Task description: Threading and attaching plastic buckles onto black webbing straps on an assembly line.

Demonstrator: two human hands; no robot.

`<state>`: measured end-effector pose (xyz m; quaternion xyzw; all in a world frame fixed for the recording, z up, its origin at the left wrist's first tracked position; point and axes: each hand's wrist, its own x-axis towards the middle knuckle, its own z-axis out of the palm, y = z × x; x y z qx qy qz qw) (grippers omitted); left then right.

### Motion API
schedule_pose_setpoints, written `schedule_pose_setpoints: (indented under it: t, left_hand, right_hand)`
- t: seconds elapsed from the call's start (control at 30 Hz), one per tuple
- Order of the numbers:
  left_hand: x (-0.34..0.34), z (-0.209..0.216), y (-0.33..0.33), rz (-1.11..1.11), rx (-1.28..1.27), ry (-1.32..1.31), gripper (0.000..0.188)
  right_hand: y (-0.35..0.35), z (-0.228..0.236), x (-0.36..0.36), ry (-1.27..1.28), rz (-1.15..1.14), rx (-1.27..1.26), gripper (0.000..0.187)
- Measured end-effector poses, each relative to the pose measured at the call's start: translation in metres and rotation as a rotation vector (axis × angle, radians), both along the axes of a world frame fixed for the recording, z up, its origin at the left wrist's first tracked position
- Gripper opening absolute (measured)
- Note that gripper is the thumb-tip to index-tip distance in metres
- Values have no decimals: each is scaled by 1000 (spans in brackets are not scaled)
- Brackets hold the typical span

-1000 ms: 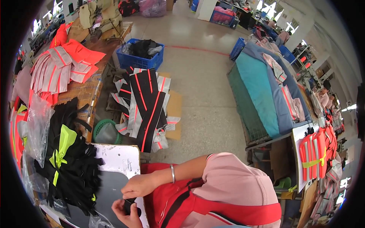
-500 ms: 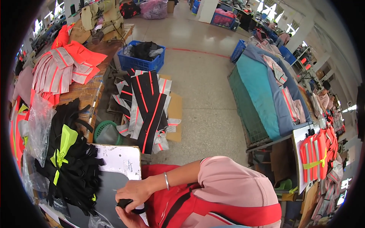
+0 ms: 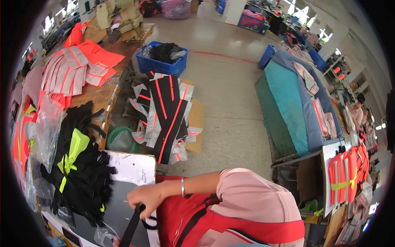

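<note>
My right hand reaches across from a pink sleeve, a bracelet on its wrist, and is closed on a black strap. The strap runs down and left from the fist to the picture's lower edge. There only a sliver of my left hand shows, by the strap's lower end; its grip is hidden. A red garment with black trim lies just right of the right hand, under the forearm. Both hands are over a dark work surface.
Left of the hands lies a heap of black straps tied with yellow-green bands, beside a white board and clear plastic bags. On the floor: a stack of black, grey and red pieces, a green basket, a blue crate.
My right hand has risen and moved right, drawing a black strap out taut. Earlier both hands were close together on a small black piece; my left hand has sunk to the lower edge.
</note>
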<state>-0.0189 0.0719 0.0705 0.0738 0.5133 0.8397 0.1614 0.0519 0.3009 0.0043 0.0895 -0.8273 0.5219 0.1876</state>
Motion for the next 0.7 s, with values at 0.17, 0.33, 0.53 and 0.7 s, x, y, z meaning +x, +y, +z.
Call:
schedule_pose_setpoints:
  t: [0.17,0.33,0.53,0.7]
  left_hand:
    - [-26,24,-85,37,338,145,27]
    - [12,90,-141,499,130,329,16]
    - [22,73,-228,904,-463,502,19]
    - [12,30,-248,1014,-828,459,11]
  right_hand:
    - [15,3,4,-214,173,-92,28]
    - [11,96,-32,-113,567,-819,27]
    - [-54,249,-54,-619,855,-1838,24]
    - [-92,271,-60,-1029,875,-2270,27]
